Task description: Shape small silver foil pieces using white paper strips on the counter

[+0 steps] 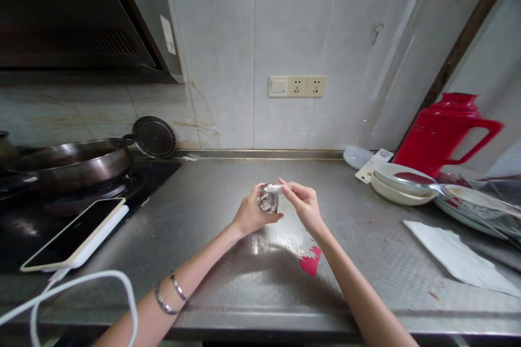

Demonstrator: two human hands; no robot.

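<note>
My left hand [249, 213] is wrapped around a small shiny silver-clear container [268, 204], held above the middle of the counter with its mouth facing me. Whether it is glass or foil I cannot tell. My right hand [302, 199] pinches a short white stick-like piece [275, 188] between thumb and fingers. That piece lies across the top of the container's mouth, its far end at the rim or just inside. On the counter below my right wrist is a torn red scrap [310, 262] with a jagged edge.
The steel counter [195, 238] runs along a tiled wall. To the left are a pan [81, 160] on the stove, a phone [75, 233] and a white cable [81, 282]. At right stand a red thermos jug [439, 133], stacked bowls [401, 187] and a white napkin [456, 252].
</note>
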